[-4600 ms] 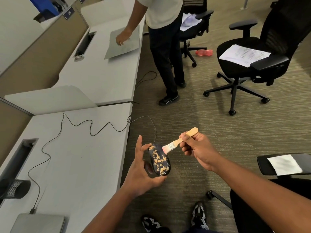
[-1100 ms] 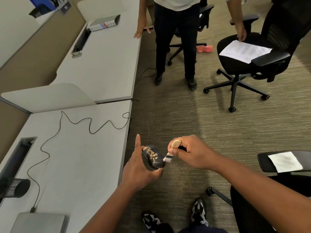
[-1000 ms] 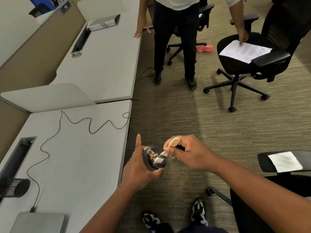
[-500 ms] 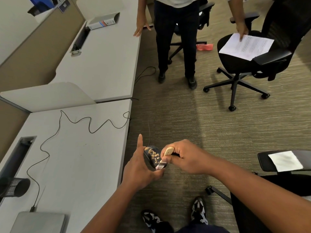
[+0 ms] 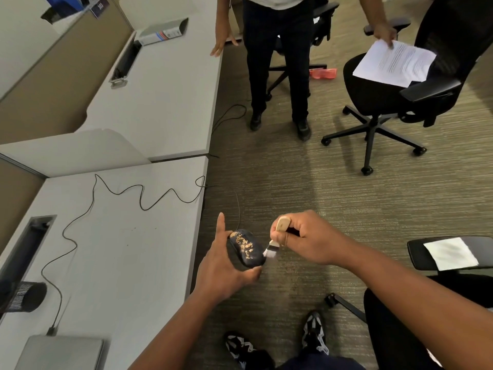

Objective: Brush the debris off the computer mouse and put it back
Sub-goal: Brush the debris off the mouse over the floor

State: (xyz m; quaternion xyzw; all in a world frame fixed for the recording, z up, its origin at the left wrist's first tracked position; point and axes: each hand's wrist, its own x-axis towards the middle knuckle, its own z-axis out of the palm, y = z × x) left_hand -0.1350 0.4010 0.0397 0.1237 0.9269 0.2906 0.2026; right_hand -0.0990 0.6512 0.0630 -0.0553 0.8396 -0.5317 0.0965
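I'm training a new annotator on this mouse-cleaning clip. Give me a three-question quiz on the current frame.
1. True or false: the mouse lies on the desk.
2. Which hand grips the brush? A) left B) right C) neither
3. Fill in: the brush bristles touch the mouse's ____ end, nearer the person.

Key
1. False: the left hand holds it above the carpet, beside the desk edge.
2. B: the right hand grips the handle.
3. Rear. Gold debris still covers the top.
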